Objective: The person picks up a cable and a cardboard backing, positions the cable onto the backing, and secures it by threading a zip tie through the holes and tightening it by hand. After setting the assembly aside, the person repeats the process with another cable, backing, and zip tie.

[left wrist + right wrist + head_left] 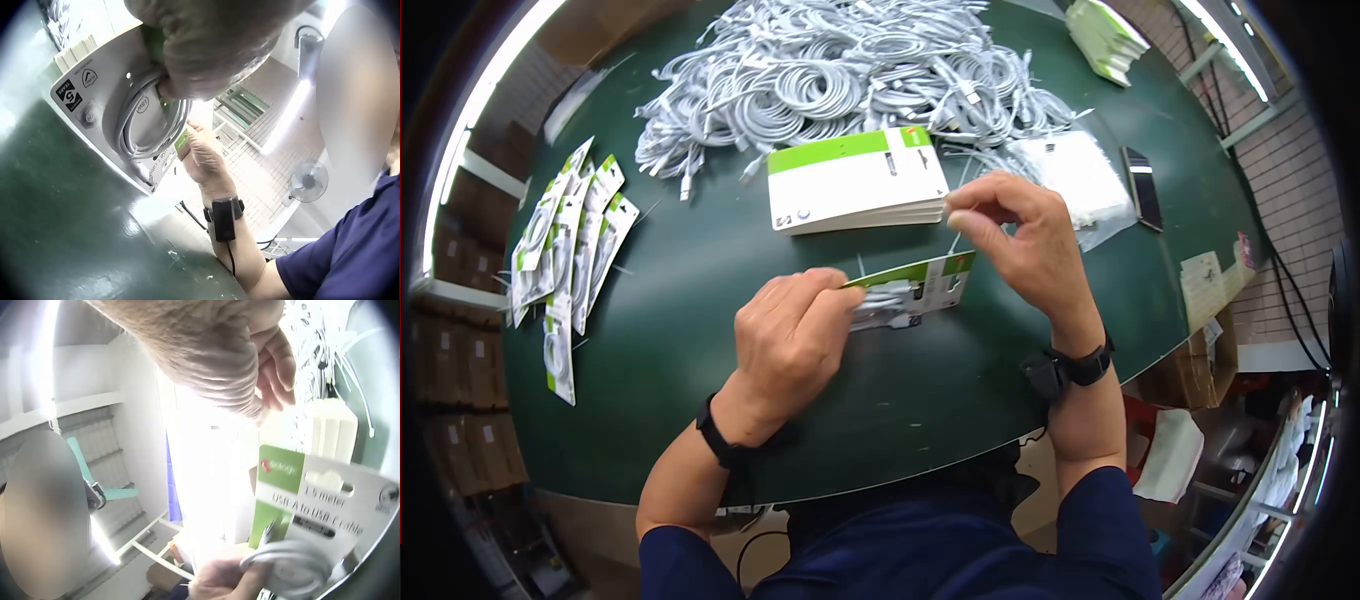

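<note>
My left hand (792,340) grips a green and white packaging card (942,284) over the front of the table. A coiled light grey USB cable (128,119) lies against the card's printed face, partly hidden by the left fingers. Two thin white strands like cable ties stand up from the card's upper edge. Just above the card's right end, my right hand (1040,240) brings thumb and forefinger together at the upper end of one strand, a thin white cable tie (955,243). In the right wrist view, the card's label reads 1.5 meter USB-A to USB-C cable.
A stack of cards (850,185) stands just behind the hands, before a large heap of coiled cables (830,80). Carded cables (565,240) lie at the left. On the right are a clear bag of white pieces (1080,180), a phone (1141,188) and another card stack (1103,40).
</note>
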`<state>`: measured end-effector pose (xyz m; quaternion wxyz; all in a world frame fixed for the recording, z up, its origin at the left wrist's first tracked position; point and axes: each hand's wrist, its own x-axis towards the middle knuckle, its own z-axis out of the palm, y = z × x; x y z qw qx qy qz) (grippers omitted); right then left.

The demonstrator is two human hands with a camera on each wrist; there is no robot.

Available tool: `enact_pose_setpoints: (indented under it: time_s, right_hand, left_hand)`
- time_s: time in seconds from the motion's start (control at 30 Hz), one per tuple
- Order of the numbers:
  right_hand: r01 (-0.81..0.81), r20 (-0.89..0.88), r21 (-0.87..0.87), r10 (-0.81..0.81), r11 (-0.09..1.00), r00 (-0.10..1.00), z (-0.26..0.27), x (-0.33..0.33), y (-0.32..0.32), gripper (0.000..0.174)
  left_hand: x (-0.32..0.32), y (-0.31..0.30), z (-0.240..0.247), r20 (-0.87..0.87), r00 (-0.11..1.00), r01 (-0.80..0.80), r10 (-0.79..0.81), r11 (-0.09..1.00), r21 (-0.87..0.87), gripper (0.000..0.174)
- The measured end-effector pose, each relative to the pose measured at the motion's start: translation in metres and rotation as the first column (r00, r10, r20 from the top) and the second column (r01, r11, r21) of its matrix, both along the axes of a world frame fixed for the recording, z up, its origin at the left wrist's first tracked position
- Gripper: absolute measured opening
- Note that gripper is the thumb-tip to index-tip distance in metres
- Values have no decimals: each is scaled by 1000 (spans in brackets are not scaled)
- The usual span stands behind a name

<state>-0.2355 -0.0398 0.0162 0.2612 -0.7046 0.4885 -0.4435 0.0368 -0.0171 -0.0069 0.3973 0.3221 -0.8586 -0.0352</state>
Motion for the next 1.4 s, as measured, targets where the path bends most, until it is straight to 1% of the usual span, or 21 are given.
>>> enact_pose_setpoints:
  time_s: [0.03, 0.13, 0.17, 0.2, 0.27, 0.37, 0.47, 0.57, 0.67, 0.73, 0.87, 0.97, 1.07, 1.17, 1.23, 1.27, 1.33, 1.4]
  right_hand:
    - [106, 17, 46, -107, 993, 994, -4, -7, -5, 15]
    - [301, -192, -31, -302, 953, 934, -17, -29, -18, 15]
    - [335, -272, -34, -331, 942, 904, -24, -37, -22, 22]
    - [355, -387, -90, -361, 930, 848, -30, -41, -23, 24]
    - [369, -586, -206, -416, 906, 695, -39, -46, -25, 27]
    - [472, -764, -58, -343, 880, 546, -40, -46, -25, 28]
    - [469, -768, -33, -323, 882, 553, -48, -50, -30, 23]
    - [475, -768, -84, -360, 876, 529, -50, -46, -29, 19]
    - [456, -712, -97, -382, 885, 589, -44, -43, -28, 12]
    - [458, -680, -131, -416, 879, 603, -45, -43, -28, 10]
    - [452, -646, -174, -448, 875, 618, -44, -41, -27, 10]
    - [424, -588, -249, -484, 871, 648, -45, -40, -28, 11]
    - [416, -433, -348, -538, 840, 724, -42, -37, -30, 8]
    - [420, -183, -442, -539, 792, 822, -30, -33, -30, 7]
    - [482, 34, -314, -498, 818, 867, -20, -23, -24, 7]
    - [500, 145, -244, -478, 831, 866, -16, -20, -21, 8]
    - [398, 298, -104, -353, 911, 887, -11, -19, -18, 10]
    - [241, 483, 42, -231, 970, 844, -11, -19, -16, 13]
  left_hand:
    - [-1, 1, -1, -5, 1000, 4, -4, 1000, 1, 25]
    - [-5, 5, 1, 4, 999, 42, -42, 999, 9, 25]
    - [-6, 6, 0, -4, 999, 49, -49, 999, 6, 25]
    - [-6, 6, 0, -5, 999, 53, -53, 999, 9, 25]
    - [-7, 6, 1, -4, 998, 58, -58, 998, 14, 25]
    - [-5, 5, 0, 2, 998, 60, -61, 998, 24, 25]
    - [-6, 5, 1, 10, 998, 65, -65, 998, 23, 25]
    - [-5, 4, 1, 9, 997, 74, -74, 997, 25, 25]
    - [-6, 3, 1, -1, 996, 84, -84, 996, 14, 25]
    - [-6, 4, 2, -2, 996, 88, -88, 996, 13, 25]
    - [-5, 4, 1, 11, 996, 91, -92, 995, 27, 25]
    - [-6, 3, 0, 7, 994, 107, -107, 994, 17, 26]
    - [-5, 4, 0, 17, 993, 117, -118, 993, 13, 27]
    - [-6, 5, 1, 8, 988, 151, -151, 988, 9, 27]
    - [-8, 6, 2, 11, 986, 168, -168, 986, -8, 28]
    - [-9, 7, 3, 13, 984, 176, -176, 984, -14, 28]
    - [-10, 8, 3, 24, 978, 205, -205, 978, -20, 28]
    - [-11, 8, 3, 28, 973, 231, -230, 973, -27, 28]
